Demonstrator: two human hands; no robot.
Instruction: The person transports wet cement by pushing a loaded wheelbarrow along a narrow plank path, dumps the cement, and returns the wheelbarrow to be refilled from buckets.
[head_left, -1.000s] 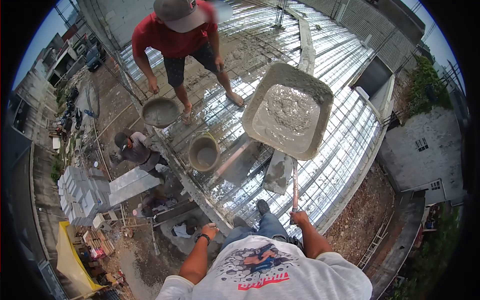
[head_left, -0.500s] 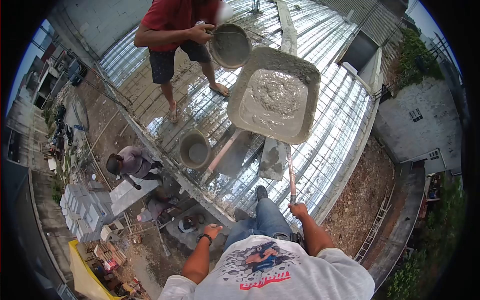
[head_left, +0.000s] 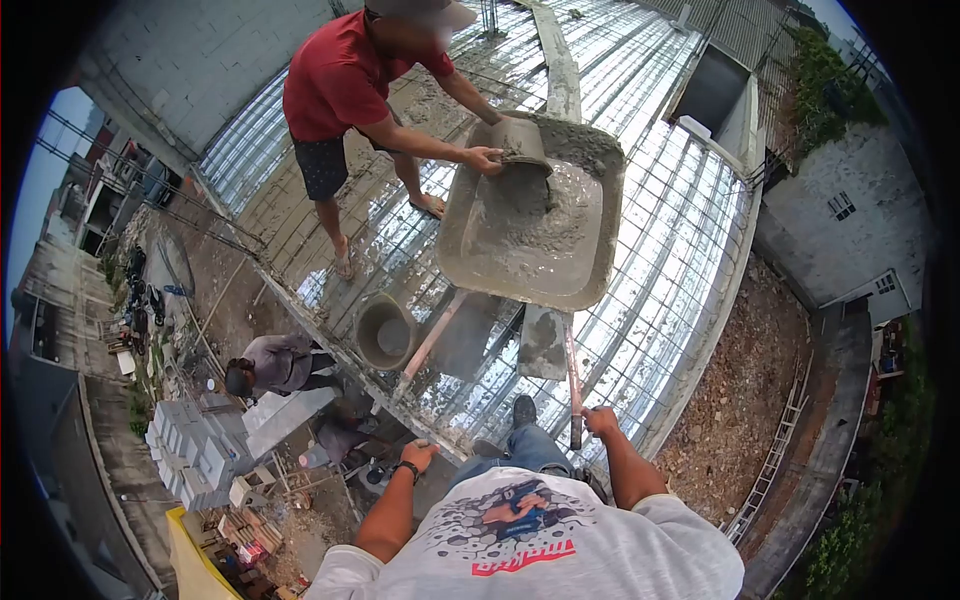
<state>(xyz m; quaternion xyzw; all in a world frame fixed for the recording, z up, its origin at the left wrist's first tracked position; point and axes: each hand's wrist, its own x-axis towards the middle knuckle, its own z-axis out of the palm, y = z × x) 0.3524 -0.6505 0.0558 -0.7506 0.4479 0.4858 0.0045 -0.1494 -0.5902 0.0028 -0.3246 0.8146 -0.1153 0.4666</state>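
Touches one of two handles (head_left: 574, 385) with the right hand (head_left: 601, 421), closure unclear; curls the left hand (head_left: 419, 455), apart. Faces one wheelbarrow (head_left: 457, 235) of wet mix (head_left: 535, 238), plus two buckets: one tipped (head_left: 522, 138) above by a co-worker (head_left: 338, 85), one upright (head_left: 367, 345) beside.

Bright, diffuse daylight falls from above, and the silvery roof decking (head_left: 650, 230) throws back strong white glare, nearly washed out in strips. Wet mortar in the wheelbarrow tray (head_left: 450, 235) carries small glints. Soft, dim shade lies under the tray, and the ground at the lower left is darker. The wide lens bows straight edges and ends in black, blue-fringed corners. The co-worker's face is blurred; distant details look soft.
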